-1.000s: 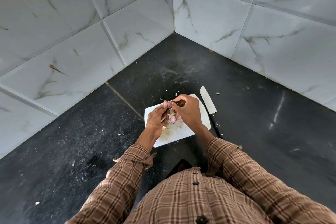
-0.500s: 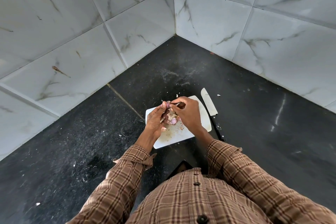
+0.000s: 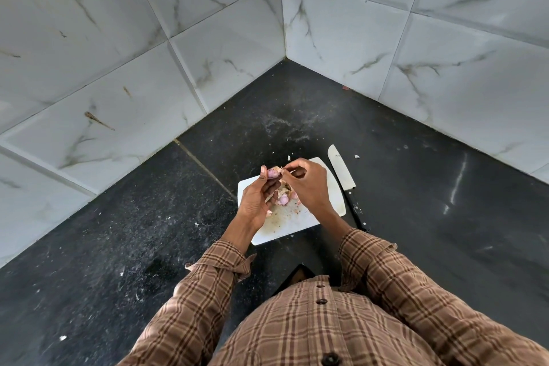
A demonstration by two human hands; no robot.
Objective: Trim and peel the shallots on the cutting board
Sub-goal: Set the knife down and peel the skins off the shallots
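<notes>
A small pinkish shallot (image 3: 272,173) is held at the fingertips of my left hand (image 3: 258,198), above the far edge of the white cutting board (image 3: 335,198). My right hand (image 3: 307,184) pinches a thin strip of papery skin (image 3: 285,169) at the shallot's right side. Under my hands, on the board, lie another peeled pink shallot (image 3: 282,201) and a heap of pale skins, partly hidden by my fingers.
A knife (image 3: 346,183) with a pale blade and black handle lies on the black counter just right of the board. Marble-tiled walls meet in a corner beyond. Skin scraps are scattered over the counter around the board.
My right hand's fingers have drawn a little to the right of the shallot, pulling a strip of skin away. My left hand keeps the shallot in much the same place.
</notes>
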